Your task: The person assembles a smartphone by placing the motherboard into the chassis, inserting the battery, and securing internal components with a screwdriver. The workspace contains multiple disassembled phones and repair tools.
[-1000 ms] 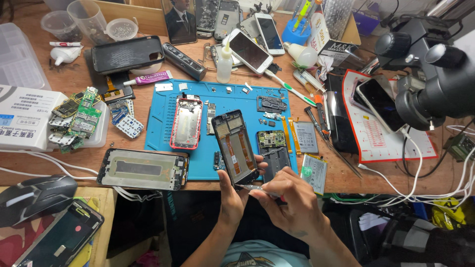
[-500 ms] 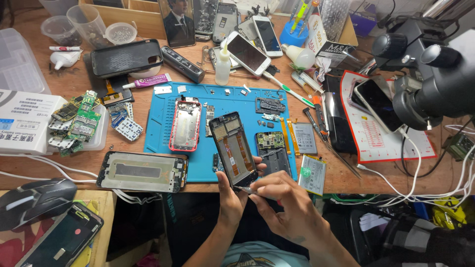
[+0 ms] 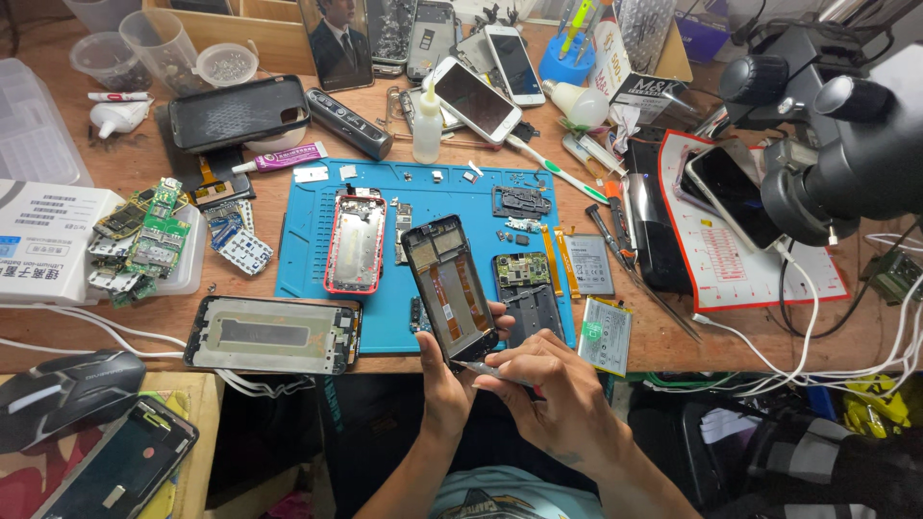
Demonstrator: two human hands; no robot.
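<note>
Here the left hand (image 3: 450, 370) grips the near end of an opened phone frame (image 3: 449, 286), holding it tilted above the near edge of the blue repair mat (image 3: 308, 226) on the counter (image 3: 144, 168). The right hand (image 3: 553, 399) pinches thin metal tweezers (image 3: 492, 370), tip touching the frame's near end. A red-edged phone shell (image 3: 355, 242) lies left, a circuit board (image 3: 523, 272) just right
</note>
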